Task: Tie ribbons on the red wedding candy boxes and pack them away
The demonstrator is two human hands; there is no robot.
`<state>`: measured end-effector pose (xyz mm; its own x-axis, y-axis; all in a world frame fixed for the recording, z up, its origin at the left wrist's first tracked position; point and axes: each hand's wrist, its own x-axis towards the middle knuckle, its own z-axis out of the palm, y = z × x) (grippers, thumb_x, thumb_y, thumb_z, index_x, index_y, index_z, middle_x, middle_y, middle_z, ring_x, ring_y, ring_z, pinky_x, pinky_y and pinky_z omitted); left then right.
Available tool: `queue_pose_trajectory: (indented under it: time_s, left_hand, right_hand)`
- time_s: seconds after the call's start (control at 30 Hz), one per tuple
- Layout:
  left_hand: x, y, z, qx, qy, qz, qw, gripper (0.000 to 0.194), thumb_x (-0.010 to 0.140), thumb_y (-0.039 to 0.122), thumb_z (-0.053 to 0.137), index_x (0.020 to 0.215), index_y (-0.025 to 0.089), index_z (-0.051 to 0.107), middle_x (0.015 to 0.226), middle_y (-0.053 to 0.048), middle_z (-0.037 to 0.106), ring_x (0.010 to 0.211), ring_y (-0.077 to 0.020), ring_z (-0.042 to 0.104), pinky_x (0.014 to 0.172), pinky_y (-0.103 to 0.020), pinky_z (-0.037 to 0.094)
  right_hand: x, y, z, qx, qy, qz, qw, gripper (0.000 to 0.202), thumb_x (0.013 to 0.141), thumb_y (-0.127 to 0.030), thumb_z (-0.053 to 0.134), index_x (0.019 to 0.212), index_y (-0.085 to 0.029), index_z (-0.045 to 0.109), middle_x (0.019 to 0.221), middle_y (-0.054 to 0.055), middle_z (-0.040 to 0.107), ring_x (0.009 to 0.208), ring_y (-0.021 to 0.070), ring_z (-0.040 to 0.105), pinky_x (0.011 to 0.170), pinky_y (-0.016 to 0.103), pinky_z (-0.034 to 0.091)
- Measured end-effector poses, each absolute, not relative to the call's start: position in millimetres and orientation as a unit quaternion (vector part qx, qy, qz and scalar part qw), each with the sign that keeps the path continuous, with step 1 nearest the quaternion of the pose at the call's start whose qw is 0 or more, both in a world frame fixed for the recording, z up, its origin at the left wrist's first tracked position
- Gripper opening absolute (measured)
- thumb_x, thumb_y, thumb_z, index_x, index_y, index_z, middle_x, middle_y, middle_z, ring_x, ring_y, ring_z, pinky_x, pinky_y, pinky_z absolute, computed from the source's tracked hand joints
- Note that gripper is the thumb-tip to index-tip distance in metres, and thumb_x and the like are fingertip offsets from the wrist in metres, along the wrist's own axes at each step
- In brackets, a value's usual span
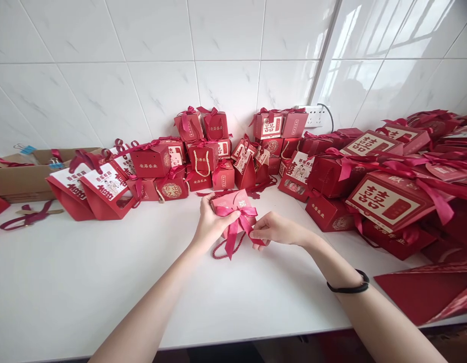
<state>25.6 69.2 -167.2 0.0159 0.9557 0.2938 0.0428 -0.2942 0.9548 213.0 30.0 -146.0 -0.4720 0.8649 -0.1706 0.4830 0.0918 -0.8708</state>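
A small red gift box (228,199) sits on the white table in front of me, with a red rope handle (223,256) hanging toward me. Tied across it is a shiny red ribbon bow (240,212), its tails falling over the near side. My left hand (214,218) is closed around the box's left side, the thumb pressing on the bow near its knot. With fingers pinched together, my right hand (273,229) holds the end of the bow's right tail at the box's lower right.
Stacked red gift boxes (201,166) line the tiled wall (229,85). A large heap of boxes (392,201) fills the right. Upright triangular boxes (105,189), a cardboard carton (21,181) and a loose ribbon (27,218) lie left. A power strip (314,117) is behind.
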Motion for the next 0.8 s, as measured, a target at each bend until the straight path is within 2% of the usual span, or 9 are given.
queue_pose_trajectory:
  time_s: [0.1,0.27,0.4,0.5,0.63,0.7,0.8]
  left_hand:
    - [25.4,69.4,-165.2,0.581,0.428,0.53,0.446,0.063,0.058,0.028,0.077,0.106,0.021,0.038,0.113,-0.008,0.053,0.104,-0.0217,0.056,0.09,-0.039,0.046]
    - [26.9,67.6,-163.1,0.577,0.421,0.538,0.447,0.059,0.059,0.027,0.075,0.104,0.021,0.038,0.105,-0.006,0.056,0.097,-0.02,0.059,0.087,-0.037,0.048]
    - [27.8,65.9,-163.0,0.584,0.411,0.541,0.445,0.057,0.06,0.025,0.074,0.104,0.022,0.038,0.105,-0.004,0.056,0.097,-0.0191,0.059,0.087,-0.036,0.048]
    - [26.6,66.4,-164.8,0.596,0.416,0.535,0.431,0.059,0.06,0.026,0.074,0.107,0.022,0.039,0.108,-0.005,0.055,0.1,-0.0198,0.058,0.089,-0.038,0.047]
    - [24.5,66.5,-165.0,0.611,0.429,0.516,0.42,0.065,0.058,0.026,0.075,0.112,0.022,0.038,0.113,-0.007,0.053,0.106,-0.0221,0.056,0.092,-0.04,0.045]
    - [23.7,65.8,-163.3,0.61,0.431,0.507,0.431,0.066,0.058,0.027,0.075,0.112,0.022,0.037,0.112,-0.007,0.053,0.104,-0.022,0.056,0.091,-0.04,0.045]
    - [22.1,65.8,-161.2,0.617,0.421,0.498,0.44,0.063,0.058,0.027,0.074,0.109,0.023,0.036,0.109,-0.006,0.054,0.101,-0.0203,0.057,0.089,-0.037,0.046]
  right_hand:
    - [211.5,30.0,-148.4,-0.464,-0.699,0.51,0.189,0.025,0.078,-0.033,0.053,0.063,-0.015,0.062,0.065,0.003,0.066,0.059,0.0139,0.064,0.063,0.025,0.048]
    - [203.7,29.1,-152.3,-0.434,-0.708,0.532,0.167,0.025,0.08,-0.031,0.052,0.06,-0.016,0.054,0.061,0.001,0.064,0.057,0.0135,0.065,0.063,0.024,0.046]
    - [196.2,30.6,-160.1,-0.412,-0.713,0.54,0.173,0.027,0.081,-0.032,0.052,0.06,-0.015,0.055,0.062,0.001,0.064,0.055,0.0122,0.064,0.062,0.023,0.046]
    - [198.6,33.0,-162.5,-0.415,-0.716,0.535,0.167,0.031,0.08,-0.04,0.055,0.062,-0.015,0.058,0.064,0.001,0.064,0.056,0.0119,0.063,0.059,0.023,0.045]
    - [216.6,35.4,-152.9,-0.466,-0.721,0.501,0.108,0.044,0.07,-0.059,0.062,0.068,-0.015,0.062,0.069,0.004,0.065,0.063,0.014,0.061,0.057,0.023,0.044]
    - [225.3,36.8,-147.5,-0.508,-0.703,0.478,0.135,0.055,0.068,-0.069,0.056,0.071,-0.014,0.061,0.07,0.006,0.064,0.064,0.0146,0.059,0.055,0.024,0.044]
    - [227.7,40.4,-146.6,-0.554,-0.665,0.432,0.252,0.061,0.068,-0.074,0.051,0.073,-0.014,0.057,0.071,0.006,0.061,0.064,0.0138,0.056,0.057,0.026,0.046]
